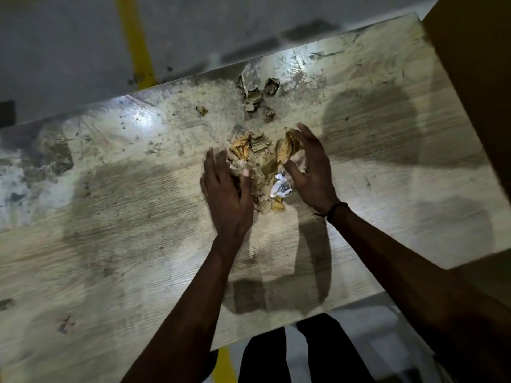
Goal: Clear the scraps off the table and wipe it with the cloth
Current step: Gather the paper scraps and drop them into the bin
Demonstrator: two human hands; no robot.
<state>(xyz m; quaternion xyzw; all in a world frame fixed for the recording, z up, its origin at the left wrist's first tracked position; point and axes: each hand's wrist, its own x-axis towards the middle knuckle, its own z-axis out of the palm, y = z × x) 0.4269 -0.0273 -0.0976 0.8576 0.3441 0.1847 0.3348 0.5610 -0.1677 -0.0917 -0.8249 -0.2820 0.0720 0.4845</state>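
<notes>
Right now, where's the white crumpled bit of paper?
In the head view, the white paper scrap lies mid-table at the near right edge of the scrap pile, just inside the right hand, opposite the left hand.

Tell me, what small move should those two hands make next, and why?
Probably press together and scoop: the left hand and right hand already flank the scrap pile. A second clump of scraps waits farther back on the table.

Both hands, left [225,189] and right [311,167], cupped inward, fingers loosely spread.
</notes>
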